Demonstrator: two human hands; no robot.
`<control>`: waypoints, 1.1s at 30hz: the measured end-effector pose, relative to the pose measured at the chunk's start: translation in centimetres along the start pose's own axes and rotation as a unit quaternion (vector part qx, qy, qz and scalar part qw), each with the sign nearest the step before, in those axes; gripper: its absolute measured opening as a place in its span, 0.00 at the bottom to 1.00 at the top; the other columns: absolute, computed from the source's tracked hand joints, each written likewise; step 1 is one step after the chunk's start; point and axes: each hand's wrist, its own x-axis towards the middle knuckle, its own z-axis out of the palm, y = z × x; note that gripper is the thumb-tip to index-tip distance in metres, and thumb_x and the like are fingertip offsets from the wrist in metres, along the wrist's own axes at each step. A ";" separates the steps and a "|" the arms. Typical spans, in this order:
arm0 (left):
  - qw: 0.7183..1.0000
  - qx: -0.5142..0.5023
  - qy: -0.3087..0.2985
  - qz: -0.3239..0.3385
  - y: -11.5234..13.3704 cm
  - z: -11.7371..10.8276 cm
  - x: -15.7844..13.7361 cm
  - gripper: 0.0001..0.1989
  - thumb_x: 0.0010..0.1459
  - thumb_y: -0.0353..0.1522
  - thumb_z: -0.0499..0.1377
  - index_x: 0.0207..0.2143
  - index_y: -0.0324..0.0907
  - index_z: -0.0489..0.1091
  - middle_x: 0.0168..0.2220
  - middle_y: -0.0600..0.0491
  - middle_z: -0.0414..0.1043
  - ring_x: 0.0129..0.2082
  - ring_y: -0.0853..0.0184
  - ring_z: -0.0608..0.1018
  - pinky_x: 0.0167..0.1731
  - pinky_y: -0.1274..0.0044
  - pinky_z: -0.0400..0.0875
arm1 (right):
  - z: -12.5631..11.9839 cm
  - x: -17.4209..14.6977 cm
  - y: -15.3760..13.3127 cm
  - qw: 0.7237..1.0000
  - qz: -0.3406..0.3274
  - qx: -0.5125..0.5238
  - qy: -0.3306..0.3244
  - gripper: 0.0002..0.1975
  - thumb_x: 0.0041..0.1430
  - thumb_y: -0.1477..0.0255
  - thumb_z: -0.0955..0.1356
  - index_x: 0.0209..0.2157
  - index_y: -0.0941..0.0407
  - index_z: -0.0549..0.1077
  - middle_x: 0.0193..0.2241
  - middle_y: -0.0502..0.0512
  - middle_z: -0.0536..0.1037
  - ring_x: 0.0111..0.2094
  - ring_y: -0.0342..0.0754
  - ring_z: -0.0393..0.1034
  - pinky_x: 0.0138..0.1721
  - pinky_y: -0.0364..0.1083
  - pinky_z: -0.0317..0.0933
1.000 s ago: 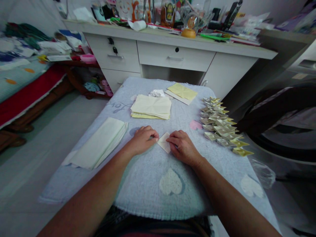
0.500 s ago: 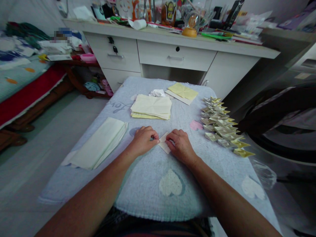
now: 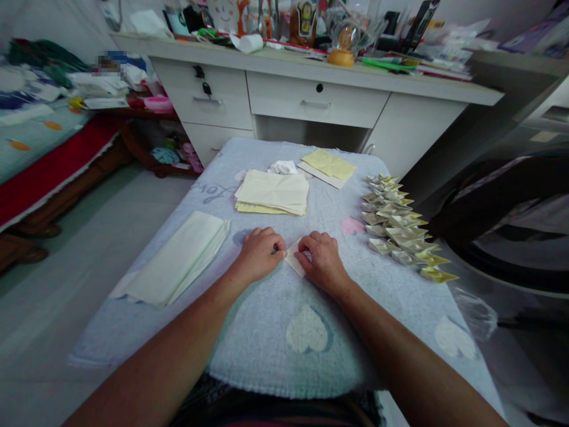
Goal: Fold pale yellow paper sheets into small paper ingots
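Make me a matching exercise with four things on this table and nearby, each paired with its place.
1. small folded paper
2. boat-shaped paper folds
3. crumpled white tissue
4. pink bowl

A. just beyond the cream paper stack
B. on the wooden stand
C. between left hand and right hand
D. along the table's right side

Pairs: 1-C, 2-D, 3-A, 4-B

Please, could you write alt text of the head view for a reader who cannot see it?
A left hand and right hand hold a small pale paper over a blue cloth. Beyond lies a cream paper stack; folded sheets lie to the left, rows of folded paper pieces to the right.
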 end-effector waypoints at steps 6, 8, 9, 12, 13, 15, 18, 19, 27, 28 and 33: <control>0.999 0.035 0.025 -0.009 0.1 0.5 -0.3 0.09 0.53 0.39 0.59 0.35 0.46 0.71 0.40 0.51 0.67 0.45 0.57 0.67 0.43 0.67 0.59 | 0.0 0.0 0.0 1.000 0.004 0.004 0.000 0.04 0.57 0.69 0.69 0.32 0.55 0.72 0.34 0.55 0.73 0.37 0.52 0.62 0.37 0.49 0.49; 0.998 0.051 0.043 -0.021 0.1 0.8 -0.3 0.14 0.51 0.44 0.61 0.37 0.46 0.70 0.42 0.50 0.65 0.46 0.56 0.65 0.44 0.66 0.58 | -0.1 0.0 -0.1 1.000 0.006 -0.002 -0.005 0.04 0.58 0.69 0.68 0.33 0.55 0.71 0.33 0.55 0.73 0.37 0.52 0.62 0.37 0.49 0.49; 0.997 0.056 0.046 -0.024 0.1 1.0 -0.3 0.15 0.51 0.44 0.61 0.37 0.46 0.69 0.43 0.50 0.64 0.46 0.56 0.65 0.45 0.66 0.58 | -0.1 0.1 -0.2 1.000 0.007 -0.007 -0.006 0.04 0.58 0.69 0.68 0.33 0.55 0.71 0.33 0.55 0.73 0.38 0.52 0.62 0.37 0.49 0.49; 0.997 0.059 0.042 -0.027 0.2 1.3 -0.2 0.14 0.52 0.43 0.60 0.37 0.46 0.68 0.43 0.50 0.62 0.46 0.56 0.64 0.47 0.65 0.57 | -0.2 0.2 -0.5 0.999 0.014 -0.027 -0.013 0.04 0.60 0.69 0.67 0.33 0.54 0.71 0.34 0.55 0.72 0.38 0.52 0.62 0.37 0.49 0.49; 0.997 0.059 0.039 -0.030 0.3 1.3 -0.2 0.13 0.53 0.43 0.60 0.37 0.46 0.68 0.44 0.50 0.62 0.46 0.56 0.63 0.47 0.64 0.57 | -0.3 0.2 -0.7 0.999 0.018 -0.034 -0.017 0.05 0.60 0.68 0.67 0.33 0.54 0.71 0.34 0.55 0.72 0.38 0.52 0.62 0.37 0.49 0.49; 0.997 0.061 0.035 -0.039 0.4 1.4 -0.2 0.12 0.53 0.42 0.60 0.37 0.46 0.68 0.45 0.50 0.61 0.47 0.56 0.63 0.48 0.64 0.56 | -0.3 0.3 -0.9 0.998 0.029 -0.045 -0.027 0.06 0.61 0.66 0.66 0.33 0.54 0.71 0.34 0.55 0.72 0.39 0.52 0.62 0.38 0.49 0.49; 0.996 0.063 0.033 -0.048 0.4 1.5 -0.2 0.07 0.55 0.37 0.58 0.37 0.46 0.68 0.45 0.51 0.61 0.47 0.57 0.62 0.50 0.64 0.55 | -0.3 0.3 -1.1 0.997 0.047 -0.055 -0.041 0.07 0.61 0.65 0.66 0.34 0.53 0.71 0.35 0.55 0.71 0.40 0.53 0.61 0.39 0.49 0.49; 0.996 0.062 0.033 -0.048 0.4 1.5 -0.2 0.06 0.55 0.36 0.57 0.37 0.47 0.68 0.45 0.51 0.61 0.48 0.58 0.62 0.50 0.64 0.55 | -0.3 0.2 -1.2 0.996 0.053 -0.056 -0.042 0.07 0.61 0.64 0.66 0.35 0.53 0.71 0.36 0.55 0.71 0.41 0.53 0.61 0.39 0.49 0.49; 0.997 0.049 0.045 -0.026 0.3 1.4 -0.4 0.09 0.55 0.34 0.57 0.41 0.47 0.68 0.44 0.51 0.62 0.47 0.58 0.62 0.50 0.65 0.55 | -0.6 -0.1 -0.7 0.992 0.115 -0.047 0.011 0.18 0.54 0.61 0.70 0.45 0.52 0.68 0.45 0.59 0.68 0.45 0.57 0.60 0.43 0.52 0.52; 0.997 0.048 0.047 -0.021 0.3 1.4 -0.4 0.11 0.55 0.33 0.57 0.42 0.48 0.68 0.44 0.51 0.62 0.47 0.58 0.62 0.50 0.64 0.55 | -0.7 -0.1 -0.6 0.992 0.118 -0.046 0.013 0.20 0.54 0.61 0.70 0.46 0.53 0.67 0.45 0.59 0.68 0.45 0.57 0.60 0.43 0.52 0.53; 0.997 0.041 0.043 0.052 -0.2 1.7 -0.5 0.24 0.56 0.29 0.54 0.54 0.56 0.65 0.46 0.52 0.63 0.47 0.59 0.63 0.50 0.65 0.54 | -0.8 -0.3 0.2 0.992 0.120 -0.041 0.012 0.23 0.53 0.60 0.70 0.49 0.52 0.65 0.47 0.60 0.67 0.46 0.58 0.60 0.45 0.54 0.53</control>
